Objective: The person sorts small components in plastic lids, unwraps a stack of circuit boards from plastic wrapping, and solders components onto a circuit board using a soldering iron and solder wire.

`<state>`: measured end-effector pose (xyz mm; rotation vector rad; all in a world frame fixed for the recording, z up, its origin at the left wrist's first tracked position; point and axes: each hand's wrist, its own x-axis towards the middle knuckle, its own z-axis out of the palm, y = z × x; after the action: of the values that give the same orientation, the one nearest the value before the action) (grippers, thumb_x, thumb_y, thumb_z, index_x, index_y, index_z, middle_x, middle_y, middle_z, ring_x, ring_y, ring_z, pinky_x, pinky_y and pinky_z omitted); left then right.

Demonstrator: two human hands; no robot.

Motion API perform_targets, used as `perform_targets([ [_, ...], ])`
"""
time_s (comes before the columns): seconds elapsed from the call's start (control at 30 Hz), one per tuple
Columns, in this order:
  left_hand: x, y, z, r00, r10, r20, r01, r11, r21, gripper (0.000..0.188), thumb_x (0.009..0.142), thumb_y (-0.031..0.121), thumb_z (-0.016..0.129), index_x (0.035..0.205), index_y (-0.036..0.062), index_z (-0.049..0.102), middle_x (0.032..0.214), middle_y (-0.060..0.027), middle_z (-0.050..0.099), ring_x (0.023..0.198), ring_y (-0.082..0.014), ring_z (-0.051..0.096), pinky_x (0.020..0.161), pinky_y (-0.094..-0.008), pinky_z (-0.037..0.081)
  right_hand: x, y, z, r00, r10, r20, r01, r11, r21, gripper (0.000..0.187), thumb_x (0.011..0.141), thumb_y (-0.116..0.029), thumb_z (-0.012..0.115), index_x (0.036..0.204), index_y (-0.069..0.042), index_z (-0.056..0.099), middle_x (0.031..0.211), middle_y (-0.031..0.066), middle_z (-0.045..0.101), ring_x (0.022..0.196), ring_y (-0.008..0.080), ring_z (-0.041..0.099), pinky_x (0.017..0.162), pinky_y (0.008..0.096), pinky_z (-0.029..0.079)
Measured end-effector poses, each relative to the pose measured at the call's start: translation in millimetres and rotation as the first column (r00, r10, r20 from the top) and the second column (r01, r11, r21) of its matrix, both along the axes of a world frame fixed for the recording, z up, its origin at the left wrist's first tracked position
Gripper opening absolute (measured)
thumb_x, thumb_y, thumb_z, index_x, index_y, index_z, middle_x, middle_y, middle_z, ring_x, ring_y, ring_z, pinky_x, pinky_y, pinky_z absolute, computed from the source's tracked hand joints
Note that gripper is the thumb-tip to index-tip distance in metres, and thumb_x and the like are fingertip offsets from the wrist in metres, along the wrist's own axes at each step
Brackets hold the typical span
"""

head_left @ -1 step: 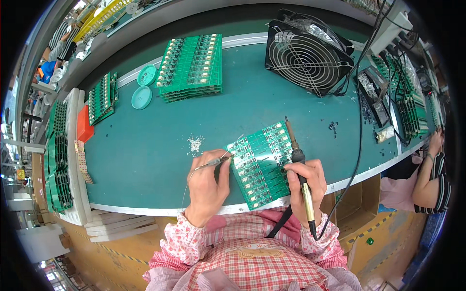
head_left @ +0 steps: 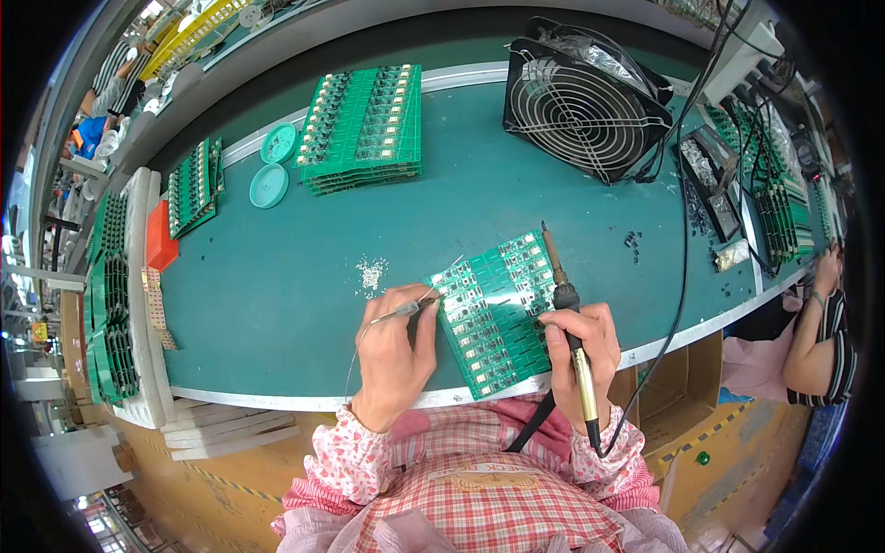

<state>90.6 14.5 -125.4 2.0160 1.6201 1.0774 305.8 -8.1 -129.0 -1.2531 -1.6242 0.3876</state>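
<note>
A green circuit board panel [head_left: 493,318] lies tilted on the green bench top close to me, with rows of small parts along both sides. My left hand [head_left: 395,350] is closed at its left edge, pinching a thin solder wire [head_left: 367,327] that runs through a small greyish sleeve [head_left: 403,311] and trails down past my wrist. In my right hand [head_left: 590,346] is a soldering iron [head_left: 565,288], its tip pointing away by the panel's far right corner. My right fingers rest near the panel's right edge. A pile of tiny whitish parts [head_left: 371,275] lies beyond my left hand.
Stacked green panels [head_left: 364,129] stand at the back beside two turquoise round dishes [head_left: 269,185]. A black fan [head_left: 581,111] sits back right. The iron's cable [head_left: 684,276] crosses the right side. Left are a red box [head_left: 161,236] and more panels. Another person's arm [head_left: 811,332] is at right.
</note>
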Motion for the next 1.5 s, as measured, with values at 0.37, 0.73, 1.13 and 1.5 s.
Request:
perform_targets([
  [0.37,1.6,1.9,-0.9,1.000,0.002,-0.016,-0.002,1.000,0.024,0.013,0.087,-0.004,0.064,0.099,-0.0005,0.065,0.099,-0.0139,0.069,0.090,-0.0316,0.065,0.082,-0.0372,0.050,-0.8,0.2,3.3,1.000,0.018,-0.023,-0.018,0.999,0.028,0.019,0.085,0.001,0.072,0.104,-0.005,0.069,0.090,0.0091,0.069,0.070,0.0201,0.058,0.060,0.0312,0.047],
  [0.73,2.4,-0.8,0.9,0.999,0.007,-0.037,-0.005,0.999,0.042,0.018,0.085,-0.005,0.066,0.102,0.0015,0.065,0.100,-0.0133,0.069,0.091,-0.0320,0.066,0.081,-0.0387,0.051,-13.2,-4.9,-0.7,0.893,0.119,-0.433,-0.149,0.988,-0.036,0.019,0.093,-0.011,0.067,0.106,-0.001,0.057,0.075,0.0104,0.068,0.061,0.0152,0.068,0.056,0.0274,0.053],
  [1.13,1.6,1.1,-2.1,1.000,0.007,-0.028,-0.005,0.998,0.065,0.018,0.084,-0.005,0.067,0.101,0.0012,0.065,0.099,-0.0131,0.070,0.090,-0.0316,0.066,0.080,-0.0389,0.051,-19.3,1.2,-6.4,0.896,0.113,-0.430,-0.137,0.990,-0.025,0.017,0.092,-0.011,0.068,0.105,-0.003,0.060,0.068,0.0056,0.068,0.059,0.0151,0.067,0.057,0.0268,0.050],
  [1.5,1.9,0.5,-0.7,0.999,0.008,-0.039,-0.006,0.998,0.056,0.018,0.084,-0.005,0.067,0.101,0.0017,0.065,0.099,-0.0121,0.070,0.090,-0.0317,0.066,0.080,-0.0390,0.050,-19.6,0.9,-2.2,0.873,0.090,-0.480,-0.149,0.985,-0.086,0.013,0.089,-0.011,0.069,0.099,-0.004,0.063,0.069,0.0048,0.068,0.057,0.0146,0.065,0.056,0.0267,0.050],
])
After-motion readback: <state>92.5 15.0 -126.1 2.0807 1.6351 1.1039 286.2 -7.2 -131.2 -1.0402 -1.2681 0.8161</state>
